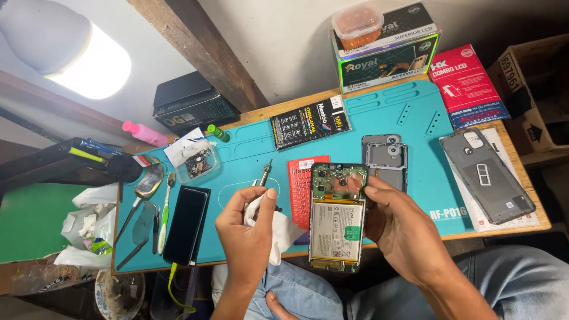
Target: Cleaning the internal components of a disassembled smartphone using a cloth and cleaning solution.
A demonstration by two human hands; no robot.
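My right hand point(398, 222) grips an opened phone point(336, 216) by its right edge, with the circuit board and battery facing up. My left hand point(248, 228) holds a white cloth point(278, 231) and a pair of tweezers point(264, 173) whose tip points up over the teal work mat point(379, 112). The phone sits just right of my left hand, above my lap.
On the mat lie a grey inner frame point(385, 157), a red pouch point(301, 184), a black phone point(186, 224), a toothbrush point(165, 210) and a black packet point(309, 122). A grey back cover point(486, 175) lies on the right. Boxes point(385, 50) stand at the back, a lamp point(77, 50) top left.
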